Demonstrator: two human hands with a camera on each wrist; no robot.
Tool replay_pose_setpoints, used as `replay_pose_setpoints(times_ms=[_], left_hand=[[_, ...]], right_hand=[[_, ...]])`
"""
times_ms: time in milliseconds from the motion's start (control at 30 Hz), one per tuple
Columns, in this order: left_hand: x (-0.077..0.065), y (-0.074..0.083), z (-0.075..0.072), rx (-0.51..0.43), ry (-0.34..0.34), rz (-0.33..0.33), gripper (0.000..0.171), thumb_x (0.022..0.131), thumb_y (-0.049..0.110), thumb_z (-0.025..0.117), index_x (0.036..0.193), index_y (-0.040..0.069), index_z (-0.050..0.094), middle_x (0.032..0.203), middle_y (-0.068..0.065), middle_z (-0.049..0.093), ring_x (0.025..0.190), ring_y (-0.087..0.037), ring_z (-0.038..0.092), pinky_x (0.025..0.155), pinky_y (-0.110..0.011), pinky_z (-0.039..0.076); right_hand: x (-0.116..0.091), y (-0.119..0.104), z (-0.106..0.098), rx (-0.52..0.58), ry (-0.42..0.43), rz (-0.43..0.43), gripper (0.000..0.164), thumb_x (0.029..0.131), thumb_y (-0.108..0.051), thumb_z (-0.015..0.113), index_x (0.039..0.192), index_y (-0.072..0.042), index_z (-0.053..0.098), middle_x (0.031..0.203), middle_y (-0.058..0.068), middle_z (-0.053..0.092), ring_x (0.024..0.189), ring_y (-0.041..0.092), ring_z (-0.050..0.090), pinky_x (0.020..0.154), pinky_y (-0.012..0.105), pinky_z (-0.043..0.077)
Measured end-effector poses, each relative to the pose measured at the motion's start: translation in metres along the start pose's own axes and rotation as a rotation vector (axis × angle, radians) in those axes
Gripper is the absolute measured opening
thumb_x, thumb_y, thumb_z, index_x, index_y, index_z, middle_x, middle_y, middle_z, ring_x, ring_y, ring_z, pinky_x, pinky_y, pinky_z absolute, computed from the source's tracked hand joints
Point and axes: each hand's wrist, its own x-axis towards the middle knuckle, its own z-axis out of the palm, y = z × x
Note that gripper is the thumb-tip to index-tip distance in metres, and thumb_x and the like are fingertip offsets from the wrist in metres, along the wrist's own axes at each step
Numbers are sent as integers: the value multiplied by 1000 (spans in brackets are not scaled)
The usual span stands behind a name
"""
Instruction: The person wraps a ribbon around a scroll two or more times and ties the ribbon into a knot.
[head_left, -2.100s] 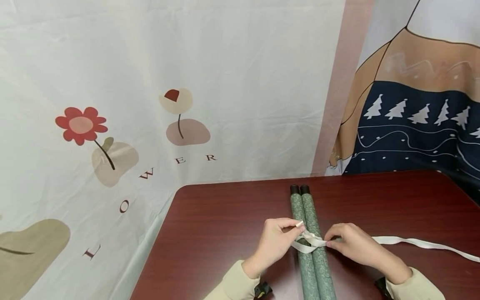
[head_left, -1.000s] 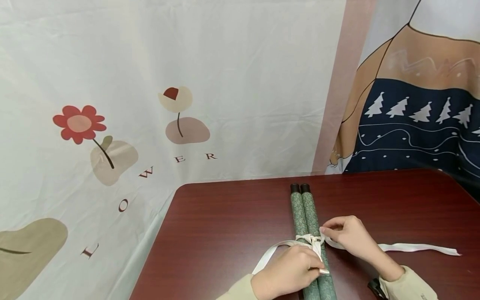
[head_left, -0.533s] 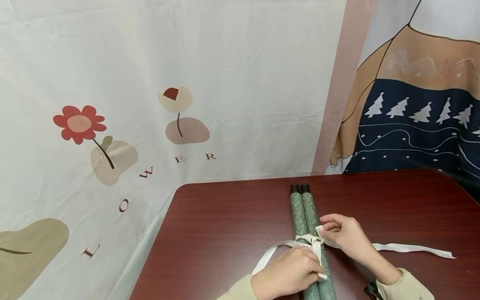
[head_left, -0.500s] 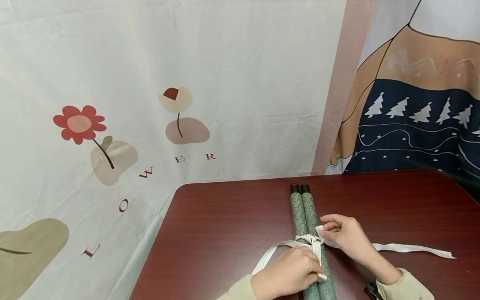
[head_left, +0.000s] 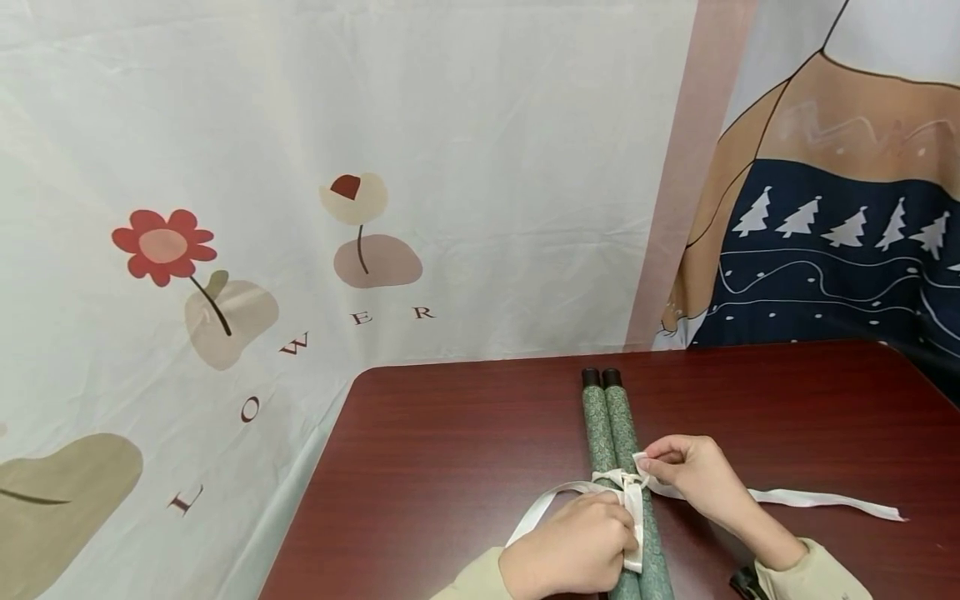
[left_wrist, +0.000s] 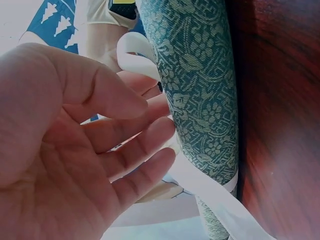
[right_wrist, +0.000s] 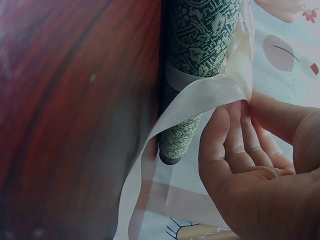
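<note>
Two green patterned fabric-covered rolls with black ends lie side by side on the table. A white ribbon is knotted around them, with a flat loop lying down over the right roll. My left hand is over the rolls beside this loop. In the left wrist view its fingers lie loosely bent against the roll, the thumb apart from them. To the right of the knot, my right hand pinches a folded part of the ribbon between thumb and fingers. The left hand partly hides the near stretch of the rolls.
The dark red table extends to both sides. One ribbon tail trails right across it; another ribbon length curves left behind my left hand. A printed cloth hangs behind the table.
The left hand gripped the ribbon near the rolls' near part; its fingers have let go and the loop lies flat. Earlier both hands held ribbon higher at the knot. The right tail has drawn in slightly.
</note>
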Motion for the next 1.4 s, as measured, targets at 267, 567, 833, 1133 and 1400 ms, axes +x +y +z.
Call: replay_pose_setpoints(times_ms=[267, 567, 833, 1133, 1400], left_hand=[[3, -13, 1, -223, 146, -193, 19, 75, 11, 62, 62, 25, 63, 65, 17, 50, 67, 1, 42, 59, -11, 41], [12, -31, 5, -421, 316, -585, 31, 83, 11, 58, 54, 21, 62, 50, 14, 47, 50, 4, 37, 50, -11, 37], [17, -34, 12, -453, 277, -683, 53, 85, 25, 63, 41, 23, 34, 36, 14, 22, 34, 1, 19, 34, -16, 21], [23, -32, 18, -512, 239, -762, 56, 80, 32, 66, 37, 23, 31, 36, 14, 18, 34, 2, 12, 32, -16, 14], [24, -32, 22, -453, 233, -752, 50, 73, 22, 68, 37, 25, 33, 39, 15, 22, 39, 0, 19, 33, -17, 19]], right_hand=[[2, 4, 0, 31, -12, -50, 12, 78, -22, 76, 82, -11, 72, 68, 4, 68, 59, 13, 58, 48, 25, 48], [2, 5, -3, -26, -5, -30, 16, 79, -27, 75, 84, -12, 74, 71, 1, 70, 62, 14, 60, 50, 28, 51], [4, 5, -5, 3, -23, -11, 17, 81, -24, 73, 87, -8, 73, 67, 5, 67, 58, 14, 57, 47, 26, 47], [4, 4, -5, -9, -26, -21, 18, 81, -24, 74, 89, -8, 74, 71, 5, 69, 61, 13, 59, 49, 27, 50], [2, 3, -6, -19, -25, -1, 22, 80, -27, 74, 88, -7, 73, 74, 4, 70, 64, 14, 61, 52, 29, 52]])
